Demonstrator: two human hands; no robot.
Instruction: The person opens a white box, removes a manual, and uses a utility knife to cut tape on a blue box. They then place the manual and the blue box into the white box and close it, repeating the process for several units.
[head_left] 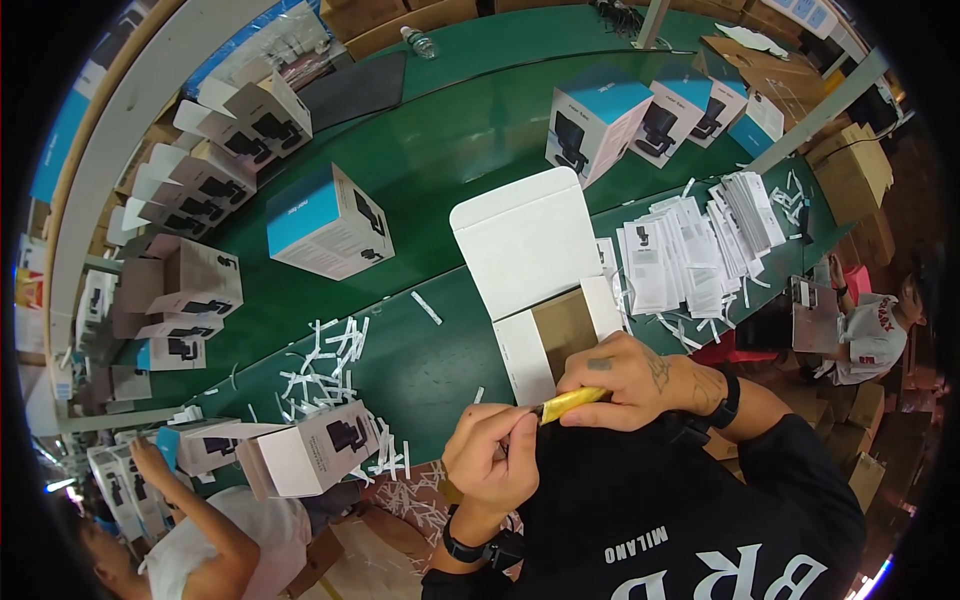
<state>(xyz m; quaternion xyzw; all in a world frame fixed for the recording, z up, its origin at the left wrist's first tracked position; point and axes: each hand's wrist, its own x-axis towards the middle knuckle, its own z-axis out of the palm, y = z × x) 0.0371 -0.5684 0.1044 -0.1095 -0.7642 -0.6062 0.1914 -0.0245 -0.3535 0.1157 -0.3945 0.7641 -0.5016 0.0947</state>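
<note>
My R hand (618, 380) was curled snugly round a slim yellow item (575, 402), thumb underneath & bent index finger on top, so practically no gap was left there. The item stuck out past those fingers, pointing at my L hand (492, 455), whose thumb & index tip were drawn close together right at its far end; whether they pinched it or just touched it, couldn't tell. Rest of the L fingers were folded in. Just beyond my fingers, partly hidden by the R ones, lay an uncovered white box (522, 352), brown inside, w/ its big lid flap (528, 240) laid back, pointing away from me. To the R of my fingers & a bit farther out sat a spread pile of printed leaflets (665, 255). Well beyond, also R, stood a row of blue-topped cartons (600, 115); one more such carton (330, 225) stood well off, ahead & L. Nearer on the L, white paper strips (325, 370) were scattered over the green tabletop (430, 370), w/ a pale carton (310, 455) lying next to them. Past that, farther L of my fingers, was a co-worker in a white top (255, 535), arm reaching toward other cartons.
</note>
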